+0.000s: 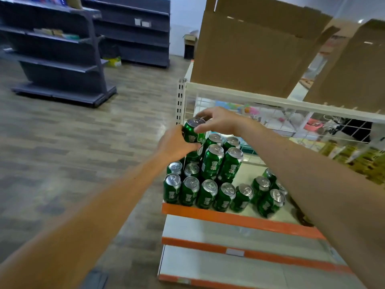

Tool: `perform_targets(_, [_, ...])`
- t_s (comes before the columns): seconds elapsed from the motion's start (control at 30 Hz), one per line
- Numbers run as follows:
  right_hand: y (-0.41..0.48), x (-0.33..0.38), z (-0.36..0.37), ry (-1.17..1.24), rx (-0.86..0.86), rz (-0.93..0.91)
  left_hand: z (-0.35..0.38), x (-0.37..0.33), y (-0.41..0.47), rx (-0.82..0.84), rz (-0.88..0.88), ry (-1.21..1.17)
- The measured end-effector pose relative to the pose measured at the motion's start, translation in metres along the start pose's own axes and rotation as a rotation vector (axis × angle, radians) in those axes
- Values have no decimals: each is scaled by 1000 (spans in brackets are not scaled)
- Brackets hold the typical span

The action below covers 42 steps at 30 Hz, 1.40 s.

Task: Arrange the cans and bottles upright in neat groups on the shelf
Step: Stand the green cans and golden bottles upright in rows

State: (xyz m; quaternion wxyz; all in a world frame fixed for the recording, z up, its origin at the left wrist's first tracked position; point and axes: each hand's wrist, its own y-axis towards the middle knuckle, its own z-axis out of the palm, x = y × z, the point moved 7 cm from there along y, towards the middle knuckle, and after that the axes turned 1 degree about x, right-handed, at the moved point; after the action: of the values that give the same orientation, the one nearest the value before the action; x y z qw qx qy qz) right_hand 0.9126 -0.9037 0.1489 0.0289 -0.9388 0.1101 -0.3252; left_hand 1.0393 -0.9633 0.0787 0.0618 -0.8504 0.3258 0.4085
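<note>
Both my hands hold one green can [192, 131] at the top left of a stack of green cans. My left hand [176, 143] wraps its side from the left, and my right hand [216, 120] pinches its silver rim from above. Below it, several upright green cans [212, 161] form a second tier. A front row of cans [208, 193] stands along the orange edge of the white shelf [239, 219]. A looser cluster of cans [268, 197] stands further right, partly hidden by my right forearm.
Large cardboard boxes [256, 53] sit on the white shelf board [270, 102] above the cans. A wire mesh back [312, 130] shows goods behind it. Two more orange-edged shelves [239, 252] lie below. Grey shelving units [58, 59] stand across the wooden floor at left.
</note>
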Motion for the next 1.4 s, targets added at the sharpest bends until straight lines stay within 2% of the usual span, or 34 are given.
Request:
perform_targets(0.07, [4,-8,6,9,-5,2,6,10,-1,-15,-17,14])
perform_targets(0.6, [-7,-128,-22,40,-436,94,75,64,8,10,-145,45])
perform_targets(1.03, [-26,-169,-8,-14,-431,162,92,65,5,16,-190,-2])
perform_targets(1.4, [-44,-187,-1,-38,-426,214,91,64,-4,-41,-214,-26])
